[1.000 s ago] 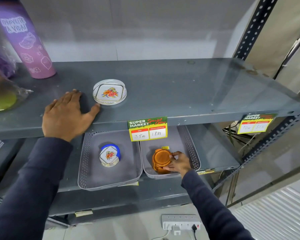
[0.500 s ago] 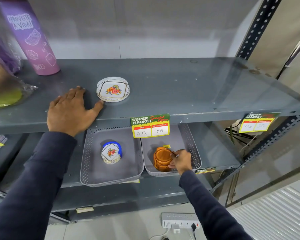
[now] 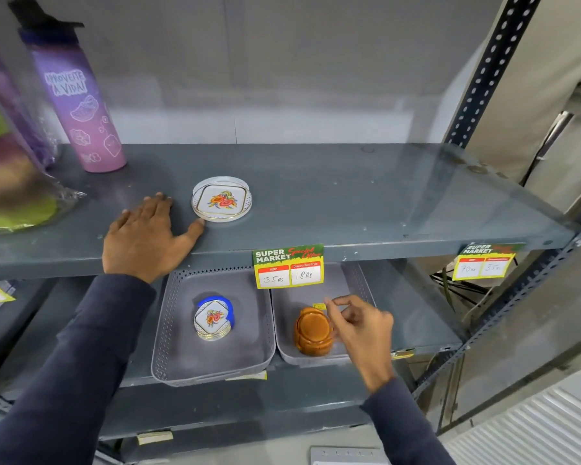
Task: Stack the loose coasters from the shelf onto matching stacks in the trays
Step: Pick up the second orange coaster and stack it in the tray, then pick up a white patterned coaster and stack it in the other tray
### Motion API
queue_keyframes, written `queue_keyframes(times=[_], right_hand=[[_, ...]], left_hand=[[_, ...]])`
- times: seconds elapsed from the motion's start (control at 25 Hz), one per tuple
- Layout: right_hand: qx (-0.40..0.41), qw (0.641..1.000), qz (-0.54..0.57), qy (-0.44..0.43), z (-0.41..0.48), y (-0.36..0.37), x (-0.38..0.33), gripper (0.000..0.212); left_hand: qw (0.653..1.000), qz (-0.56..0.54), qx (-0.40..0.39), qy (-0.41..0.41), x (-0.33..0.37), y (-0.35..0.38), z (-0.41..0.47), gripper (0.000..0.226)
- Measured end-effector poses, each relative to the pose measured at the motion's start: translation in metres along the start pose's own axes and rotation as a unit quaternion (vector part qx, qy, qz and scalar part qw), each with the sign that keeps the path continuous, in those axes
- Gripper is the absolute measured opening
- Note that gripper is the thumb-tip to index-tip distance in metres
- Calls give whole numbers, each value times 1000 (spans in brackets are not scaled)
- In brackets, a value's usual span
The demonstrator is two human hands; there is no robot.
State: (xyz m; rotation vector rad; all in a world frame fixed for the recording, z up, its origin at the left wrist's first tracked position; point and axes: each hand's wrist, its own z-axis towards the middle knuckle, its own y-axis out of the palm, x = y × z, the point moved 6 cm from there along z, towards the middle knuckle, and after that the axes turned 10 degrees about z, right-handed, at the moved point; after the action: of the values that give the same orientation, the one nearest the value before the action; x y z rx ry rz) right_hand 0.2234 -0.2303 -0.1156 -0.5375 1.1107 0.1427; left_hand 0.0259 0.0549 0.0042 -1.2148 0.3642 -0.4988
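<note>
A loose white floral coaster (image 3: 221, 200) lies on the upper grey shelf (image 3: 332, 203). My left hand (image 3: 148, 236) rests flat on that shelf, its thumb tip touching the coaster's near left rim. On the lower shelf the left grey tray (image 3: 182, 360) holds a stack of white floral coasters (image 3: 213, 319) with a blue piece behind it. The right grey tray (image 3: 292, 303) holds a stack of orange coasters (image 3: 312, 331). My right hand (image 3: 359, 325) hovers just right of the orange stack, fingers loosely curled and apart, holding nothing.
A purple water bottle (image 3: 78, 105) stands at the upper shelf's back left, beside bagged coloured items (image 3: 10, 182). Price tags (image 3: 288, 266) hang on the shelf edge. A perforated upright post (image 3: 490, 68) bounds the right side. A power strip (image 3: 346, 456) lies on the floor.
My right hand has let go of the orange stack and lifted slightly to its right. The left hand has stayed on the upper shelf.
</note>
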Motion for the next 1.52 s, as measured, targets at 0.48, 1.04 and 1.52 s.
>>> queue_keyframes(times=[0.48, 1.04, 1.52], right_hand=[[41, 927, 199, -315, 65, 21, -212, 13], [-190, 965, -58, -169, 115, 136, -175, 108], [26, 881, 163, -445, 37, -9, -305, 99]], left_hand=[[1000, 1, -26, -1, 9, 9, -3, 84], [999, -10, 29, -21, -4, 2, 1, 68], [1000, -6, 11, 7, -2, -2, 0, 69]])
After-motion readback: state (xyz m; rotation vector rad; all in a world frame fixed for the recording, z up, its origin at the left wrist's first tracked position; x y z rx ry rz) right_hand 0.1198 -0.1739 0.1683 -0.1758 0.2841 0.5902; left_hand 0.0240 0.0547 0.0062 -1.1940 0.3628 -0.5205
